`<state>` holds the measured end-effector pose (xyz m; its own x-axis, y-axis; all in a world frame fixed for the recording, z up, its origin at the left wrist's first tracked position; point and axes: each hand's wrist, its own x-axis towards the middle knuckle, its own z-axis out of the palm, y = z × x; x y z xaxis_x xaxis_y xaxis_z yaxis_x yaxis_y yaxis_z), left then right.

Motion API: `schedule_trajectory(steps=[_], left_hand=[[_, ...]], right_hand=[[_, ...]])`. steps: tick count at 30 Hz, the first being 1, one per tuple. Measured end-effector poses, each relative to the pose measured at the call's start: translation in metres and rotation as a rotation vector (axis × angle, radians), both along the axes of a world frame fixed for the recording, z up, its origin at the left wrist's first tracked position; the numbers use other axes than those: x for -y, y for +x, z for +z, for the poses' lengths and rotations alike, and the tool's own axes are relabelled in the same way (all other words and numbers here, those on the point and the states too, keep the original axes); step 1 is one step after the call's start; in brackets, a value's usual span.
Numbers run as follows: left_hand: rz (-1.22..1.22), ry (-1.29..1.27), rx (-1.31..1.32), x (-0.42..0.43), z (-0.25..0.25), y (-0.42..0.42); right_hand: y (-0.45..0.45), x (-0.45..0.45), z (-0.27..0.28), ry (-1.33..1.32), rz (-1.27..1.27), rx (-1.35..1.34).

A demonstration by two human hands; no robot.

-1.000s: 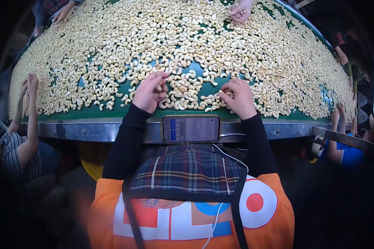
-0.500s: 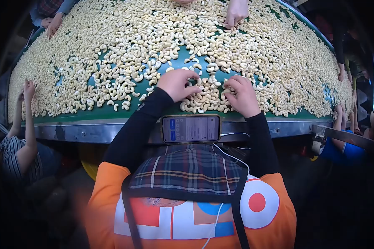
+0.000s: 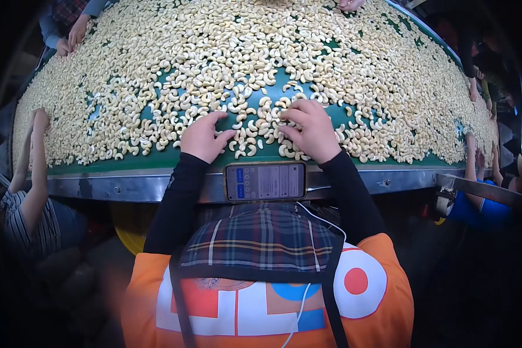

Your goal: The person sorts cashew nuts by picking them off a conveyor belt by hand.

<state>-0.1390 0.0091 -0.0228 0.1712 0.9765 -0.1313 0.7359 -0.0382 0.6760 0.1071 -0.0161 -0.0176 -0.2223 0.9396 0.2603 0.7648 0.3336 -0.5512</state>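
Pale cashew nuts (image 3: 214,61) are spread thickly over a green belt (image 3: 75,168). My left hand (image 3: 203,138) rests low over its near side, thumb and fingers apart, with no nut visible in its grip. Across a small cluster of cashews (image 3: 265,119) is my right hand (image 3: 312,132). Its fingers are bent and its thumb is spread away from them, touching nuts at the cluster's right side. I see nothing pinched between those fingertips. Both wrists are in black sleeves.
A phone (image 3: 265,181) with a lit screen lies against the metal rail (image 3: 133,187), a white cable (image 3: 325,220) running from it. Other people's hands (image 3: 40,119) work at the left, far left, top and right. A metal bar (image 3: 481,190) juts out at right.
My left hand has moved left, away from the cluster, and its fingers point forward. My right hand has shifted left over the nuts. A co-worker's hand at the top has drawn back.
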Motion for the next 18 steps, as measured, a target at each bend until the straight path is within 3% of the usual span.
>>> schedule_trajectory(steps=[4, 7, 12, 15, 18], left_hand=[[-0.197, 0.132, -0.006, -0.005, -0.013, -0.017], [-0.044, -0.077, 0.227, -0.016, -0.015, -0.029], [0.029, 0.114, 0.223, -0.047, -0.008, -0.026], [-0.139, 0.122, 0.179, -0.058, -0.004, -0.015], [-0.333, 0.220, 0.033, -0.062, -0.019, -0.005]], right_hand=[[-0.022, -0.017, -0.009, 0.188, 0.117, 0.090], [-0.001, -0.017, -0.018, 0.040, 0.000, 0.173], [-0.002, 0.010, 0.004, -0.198, -0.061, 0.218], [-0.008, 0.009, -0.003, -0.072, -0.186, 0.189], [-0.039, -0.013, -0.002, 0.001, -0.146, 0.075]])
